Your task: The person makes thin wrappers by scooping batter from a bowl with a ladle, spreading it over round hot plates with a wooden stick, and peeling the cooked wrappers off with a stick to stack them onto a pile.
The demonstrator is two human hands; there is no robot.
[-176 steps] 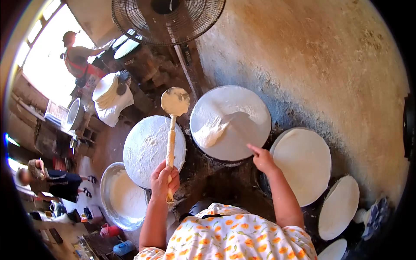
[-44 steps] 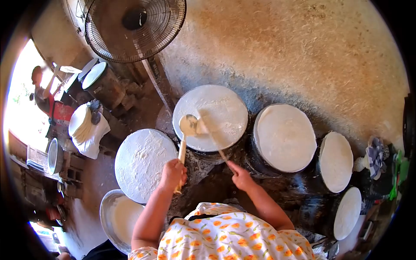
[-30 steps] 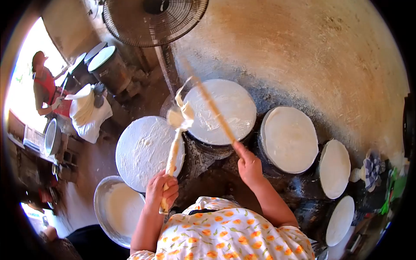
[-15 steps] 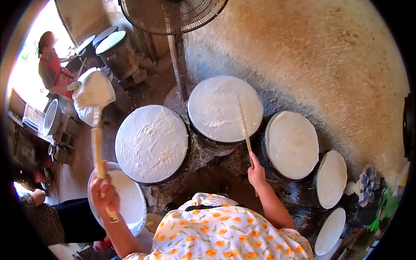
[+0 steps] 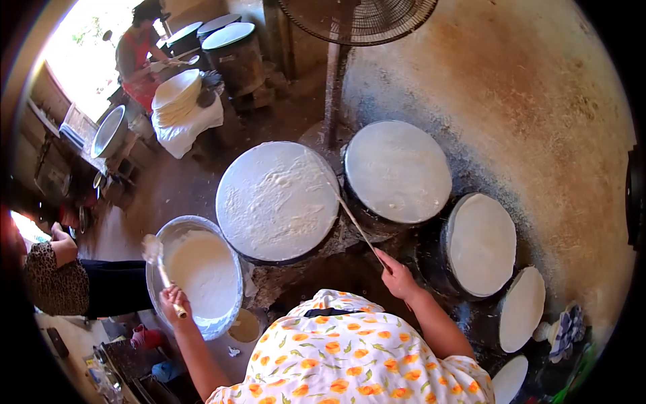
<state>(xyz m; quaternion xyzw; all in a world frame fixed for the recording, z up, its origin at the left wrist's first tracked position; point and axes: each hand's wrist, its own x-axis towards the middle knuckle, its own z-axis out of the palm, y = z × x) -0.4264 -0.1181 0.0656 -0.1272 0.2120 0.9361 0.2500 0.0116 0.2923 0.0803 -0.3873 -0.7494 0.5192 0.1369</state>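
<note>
My left hand [image 5: 176, 304] is closed round the wooden handle of a ladle [image 5: 161, 269]. The ladle's whitish, slightly blurred head is at the left rim of a large basin [image 5: 235, 313] that contains white liquid batter [image 5: 202, 269]. My right hand [image 5: 400, 277] grips a long thin stick [image 5: 360, 229]. The stick's far end reaches the right edge of the nearest round drum top [image 5: 276, 202], which bears a rough, lumpy white layer. To its right, a second drum top [image 5: 398, 172] has a smoother white layer.
More white-topped drums [image 5: 481, 246] curve along the wall at right. A fan [image 5: 363, 20] stands behind them. At upper left, a person in a red apron [image 5: 138, 54] works beside a stack of pale round sheets [image 5: 176, 94]. Another person in black trousers [image 5: 118, 286] is at left.
The view has turned left. My left hand has lowered the ladle toward the basin's left rim. My right hand's stick has moved from over the second drum top to the nearest one's edge.
</note>
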